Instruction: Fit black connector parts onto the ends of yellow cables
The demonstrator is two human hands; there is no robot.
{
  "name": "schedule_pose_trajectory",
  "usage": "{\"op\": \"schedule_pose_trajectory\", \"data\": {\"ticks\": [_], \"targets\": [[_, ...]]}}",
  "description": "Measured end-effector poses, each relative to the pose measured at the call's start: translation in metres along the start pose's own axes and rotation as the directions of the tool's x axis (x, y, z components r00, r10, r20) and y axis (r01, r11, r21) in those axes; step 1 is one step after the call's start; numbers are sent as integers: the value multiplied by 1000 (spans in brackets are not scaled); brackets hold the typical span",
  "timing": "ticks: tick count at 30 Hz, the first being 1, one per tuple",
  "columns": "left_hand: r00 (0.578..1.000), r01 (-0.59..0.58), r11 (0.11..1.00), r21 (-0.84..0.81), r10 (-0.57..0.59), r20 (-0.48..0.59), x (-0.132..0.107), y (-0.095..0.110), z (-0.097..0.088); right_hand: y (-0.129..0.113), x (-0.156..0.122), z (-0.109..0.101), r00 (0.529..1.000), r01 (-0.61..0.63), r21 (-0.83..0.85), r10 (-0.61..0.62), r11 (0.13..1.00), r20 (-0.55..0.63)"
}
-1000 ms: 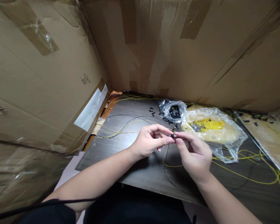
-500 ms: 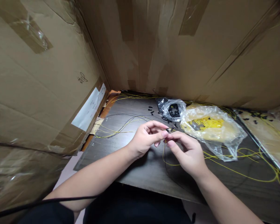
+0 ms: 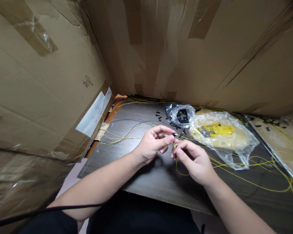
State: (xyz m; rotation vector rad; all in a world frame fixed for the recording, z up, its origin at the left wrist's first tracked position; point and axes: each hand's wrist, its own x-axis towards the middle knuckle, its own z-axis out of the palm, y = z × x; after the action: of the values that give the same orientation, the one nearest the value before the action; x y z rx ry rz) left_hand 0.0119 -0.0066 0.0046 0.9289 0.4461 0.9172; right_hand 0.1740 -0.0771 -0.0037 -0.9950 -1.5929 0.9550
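Observation:
Between thumb and fingers, my left hand [image 3: 154,144] pinches a small black connector-like piece [image 3: 175,134], its tip peeking past the fingertips. Just to its right, my right hand [image 3: 196,159] has thumb and forefinger closed on a thin yellow wire [image 3: 176,164], which loops down below the fingers. A dark wire hangs beside it. Both hands are close together above the dark tabletop [image 3: 146,182]. Where the wires meet the black piece is too small to make out.
Behind the hands lie a clear bag of black pieces [image 3: 182,116] and a larger bag of yellow pieces [image 3: 217,130]. Loose black pieces [image 3: 158,115] are scattered nearby. Yellow wires [image 3: 258,185] trail at right. Cardboard walls [image 3: 161,48] stand behind and left.
My right hand has moved slightly down, its fingertips now lower on the yellow wire, which has shifted right. My left hand keeps its pinch on the black piece.

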Motion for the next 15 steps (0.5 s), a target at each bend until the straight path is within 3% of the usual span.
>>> {"op": "schedule_pose_trajectory", "data": {"ticks": [10,13,15], "targets": [[1000,12,997,71,-11,-14,-2,-1,0,-2,2,0,994,102,-195,-105,975,-3],[1000,0,992,127,2,-19,-3,-1,2,0,-1,0,976,152,-220,-182,964,-123],[1000,-6,989,150,7,-7,-3,-1,3,1,-3,-1,937,185,-230,-242,956,-251]]}}
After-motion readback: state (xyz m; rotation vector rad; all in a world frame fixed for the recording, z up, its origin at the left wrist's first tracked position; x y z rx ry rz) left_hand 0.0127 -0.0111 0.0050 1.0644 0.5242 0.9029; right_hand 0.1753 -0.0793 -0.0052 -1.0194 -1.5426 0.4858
